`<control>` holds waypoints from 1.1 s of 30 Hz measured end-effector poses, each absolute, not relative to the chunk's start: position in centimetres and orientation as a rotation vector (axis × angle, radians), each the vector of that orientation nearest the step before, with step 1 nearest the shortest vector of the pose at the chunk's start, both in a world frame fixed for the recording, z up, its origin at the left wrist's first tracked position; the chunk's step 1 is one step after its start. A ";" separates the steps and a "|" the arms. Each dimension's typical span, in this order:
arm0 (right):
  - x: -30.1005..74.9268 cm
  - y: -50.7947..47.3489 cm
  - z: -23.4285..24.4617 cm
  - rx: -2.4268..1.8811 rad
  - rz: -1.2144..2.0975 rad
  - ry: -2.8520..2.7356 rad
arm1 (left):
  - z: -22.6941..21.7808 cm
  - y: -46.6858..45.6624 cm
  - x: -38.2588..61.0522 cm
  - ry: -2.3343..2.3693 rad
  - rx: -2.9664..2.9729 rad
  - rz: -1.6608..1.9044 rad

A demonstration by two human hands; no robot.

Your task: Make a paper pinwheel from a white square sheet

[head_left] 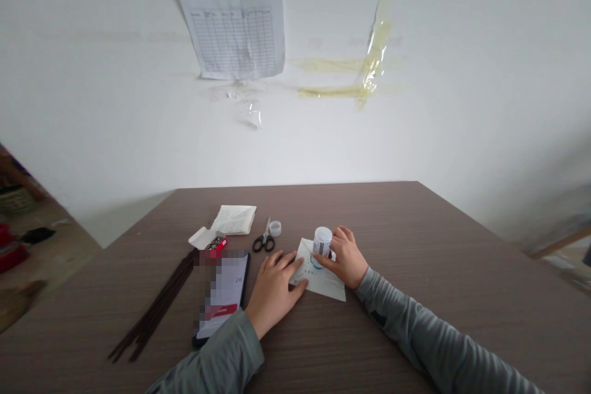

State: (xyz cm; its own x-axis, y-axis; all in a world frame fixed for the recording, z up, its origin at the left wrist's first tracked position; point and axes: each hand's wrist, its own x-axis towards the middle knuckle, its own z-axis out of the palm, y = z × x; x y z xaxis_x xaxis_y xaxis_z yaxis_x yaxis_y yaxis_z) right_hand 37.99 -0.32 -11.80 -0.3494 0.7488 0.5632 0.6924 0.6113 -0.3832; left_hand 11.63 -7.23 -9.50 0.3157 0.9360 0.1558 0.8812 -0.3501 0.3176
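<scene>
My right hand (pixel 347 257) is wrapped round a white glue stick (pixel 322 243) with a dark label, its lower end pressed on a white envelope (pixel 323 280) lying on the brown wooden table (pixel 415 240). My left hand (pixel 276 288) lies flat with fingers stretched, holding down the envelope's left edge. Both arms wear grey sleeves.
A phone (pixel 224 295) lies left of my left hand. A bundle of thin dark sticks (pixel 157 308) lies farther left. Behind are black-handled scissors (pixel 264 240), a small white cap (pixel 275 228), folded white paper (pixel 234 220) and a small red-and-white box (pixel 209 240). A printed sheet (pixel 235 34) hangs on the wall.
</scene>
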 end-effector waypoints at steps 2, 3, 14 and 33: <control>37.9 -0.4 -11.8 -1.133 0.097 -2.107 | -9.5 -7.3 11.7 1.676 2.398 0.477; 37.9 -0.4 -11.8 -1.133 0.092 -2.105 | -9.5 -7.3 11.7 1.677 2.394 0.488; 38.2 -0.3 -11.8 -1.139 -0.001 -2.115 | -9.8 -7.2 11.7 1.685 2.393 0.532; 38.3 -0.4 -11.7 -1.146 0.067 -2.092 | -9.8 -7.3 11.7 1.660 2.391 0.574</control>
